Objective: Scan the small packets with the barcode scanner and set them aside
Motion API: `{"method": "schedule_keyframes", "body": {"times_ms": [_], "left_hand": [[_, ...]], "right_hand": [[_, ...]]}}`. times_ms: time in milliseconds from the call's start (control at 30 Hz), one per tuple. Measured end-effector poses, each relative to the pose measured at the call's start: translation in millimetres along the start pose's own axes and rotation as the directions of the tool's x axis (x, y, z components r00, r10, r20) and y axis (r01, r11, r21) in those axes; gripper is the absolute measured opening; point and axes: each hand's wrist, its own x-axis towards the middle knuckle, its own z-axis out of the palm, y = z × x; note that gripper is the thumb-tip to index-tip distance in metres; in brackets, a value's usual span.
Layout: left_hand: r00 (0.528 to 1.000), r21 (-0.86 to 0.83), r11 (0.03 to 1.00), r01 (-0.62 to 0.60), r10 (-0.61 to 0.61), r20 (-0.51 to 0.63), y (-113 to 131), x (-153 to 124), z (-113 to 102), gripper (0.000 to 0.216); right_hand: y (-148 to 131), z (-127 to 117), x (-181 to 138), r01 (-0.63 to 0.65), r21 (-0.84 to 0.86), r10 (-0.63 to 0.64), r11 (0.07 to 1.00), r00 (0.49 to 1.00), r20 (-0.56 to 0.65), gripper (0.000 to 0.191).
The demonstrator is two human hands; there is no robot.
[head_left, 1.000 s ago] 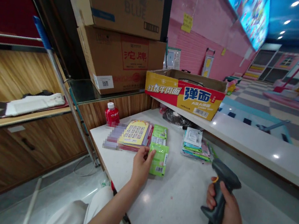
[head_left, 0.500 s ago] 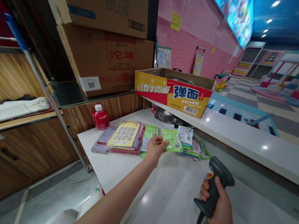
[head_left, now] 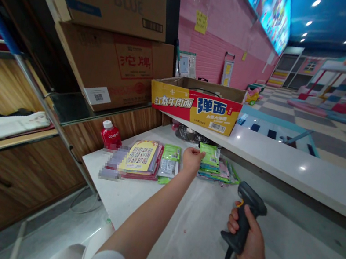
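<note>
My left hand (head_left: 192, 159) is stretched forward over the white counter (head_left: 194, 236) and pinches a green packet (head_left: 209, 153), which lies on top of a stack of flat packets (head_left: 217, 171) at the counter's far end. My right hand (head_left: 248, 243) is wrapped round the grip of a dark handheld barcode scanner (head_left: 245, 213), held upright above the counter, its cable hanging down. To the left of the left hand lie another green packet pile (head_left: 168, 164) and a yellow sheet of codes (head_left: 139, 156).
A red bottle (head_left: 111, 135) stands at the counter's far left corner. An open yellow-and-red carton (head_left: 198, 102) sits on the raised ledge (head_left: 287, 165) beyond. Two stacked cardboard boxes (head_left: 117, 66) rest on a glass shelf at left, above wooden cabinets. A dark bag (head_left: 188, 134) lies under the ledge.
My left hand lifted a green packet from the left pile and carried it right onto the stack of packets. The right hand kept hold of the scanner and stayed nearly still.
</note>
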Motion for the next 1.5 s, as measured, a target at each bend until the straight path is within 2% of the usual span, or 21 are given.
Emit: {"method": "schedule_keyframes", "body": {"times_ms": [233, 533, 700, 767, 867, 1000, 1100, 1233, 1333, 1400, 1500], "left_hand": [[0.996, 0.229, 0.97, -0.079, 0.067, 0.06, -4.0, -5.8, -10.2, 0.026], [0.987, 0.305, 0.943, -0.133, 0.098, 0.129, 1.0, -15.9, -10.7, 0.025], [0.966, 0.398, 0.881, -0.255, 0.217, 0.14, 6.6, -18.8, -25.2, 0.023], [0.949, 0.496, 0.81, -0.314, 0.277, 0.148, 10.2, -16.4, -38.2, 0.022], [0.935, 0.714, 0.615, -0.334, 0.312, 0.169, 14.8, -9.4, -61.2, 0.022], [0.947, 0.902, 0.337, -0.271, 0.263, 0.186, 14.8, 0.9, -84.5, 0.027], [0.962, 0.941, 0.251, -0.226, 0.209, 0.175, 10.3, 6.5, -89.9, 0.033], [0.983, 0.953, 0.247, -0.173, 0.11, 0.15, 5.0, 11.1, -85.9, 0.036], [0.991, 0.954, 0.275, -0.123, 0.084, 0.103, 5.5, 12.9, -81.9, 0.036], [0.994, 0.95, 0.298, -0.097, 0.083, 0.076, 8.2, 13.2, -80.8, 0.035], [0.994, 0.939, 0.333, -0.081, 0.096, 0.052, 14.6, 12.8, -81.5, 0.033]], "right_hand": [[0.3, -0.8, 1.8, 0.007, -0.011, -0.007, 1.0, 1.0, -0.017, 0.029], [-0.6, 0.4, -0.1, -0.006, 0.003, 0.006, 1.0, 1.0, -0.01, 0.026], [-1.4, 0.2, -1.6, -0.019, -0.001, 0.019, 1.0, 1.0, -0.01, 0.023], [-1.5, -0.3, -2.7, -0.021, -0.008, 0.021, 1.0, 1.0, -0.012, 0.022], [-1.5, -2.7, -3.9, -0.029, -0.015, 0.029, 0.999, 0.999, -0.015, 0.022], [-1.6, -8.5, -4.4, -0.057, -0.019, 0.056, 0.998, 0.998, -0.03, 0.02], [-1.9, -11.1, -5.2, -0.102, -0.011, 0.101, 0.995, 0.994, -0.04, 0.02], [-3.3, -10.9, -7.8, -0.131, -0.027, 0.128, 0.991, 0.987, -0.101, 0.019], [-4.2, -13.7, -8.3, -0.178, -0.034, 0.173, 0.983, 0.978, -0.119, 0.019], [-3.8, -19.1, -6.6, -0.193, -0.036, 0.188, 0.981, 0.976, -0.111, 0.019], [-2.0, -29.4, -2.1, -0.146, -0.062, 0.143, 0.987, 0.988, -0.048, 0.018]]}}
